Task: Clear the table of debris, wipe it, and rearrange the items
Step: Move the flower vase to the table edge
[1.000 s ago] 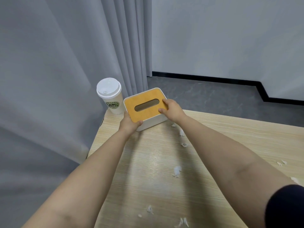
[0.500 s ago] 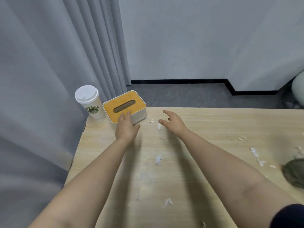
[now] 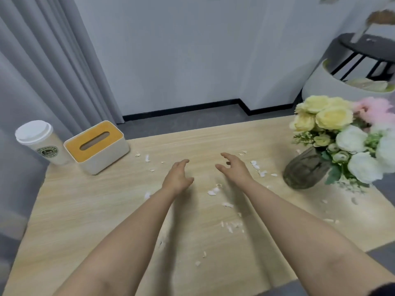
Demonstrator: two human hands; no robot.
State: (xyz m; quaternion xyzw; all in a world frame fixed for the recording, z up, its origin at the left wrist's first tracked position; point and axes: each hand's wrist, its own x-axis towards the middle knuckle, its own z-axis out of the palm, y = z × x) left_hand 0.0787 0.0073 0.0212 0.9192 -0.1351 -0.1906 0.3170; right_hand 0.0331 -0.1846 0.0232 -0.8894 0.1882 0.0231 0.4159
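Glass vase of flowers (image 3: pixel 305 170), right of frame: likely heavy and fragile, so grip its body with both hands. Tissue box (image 3: pixel 97 146) and cup (image 3: pixel 41 142), upper left: light. White scraps (image 3: pixel 213 191) mid-surface (image 3: pixel 85 210): pinch or sweep them. Left hand (image 3: pixel 177 178) and right hand (image 3: pixel 236 169): fingers apart, empty.

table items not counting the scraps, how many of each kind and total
paper cup: 1
tissue box: 1
vase of flowers: 1
total: 3
White scraps lie scattered over the table, too many and too small to count. Both the left hand and the right hand hold nothing.
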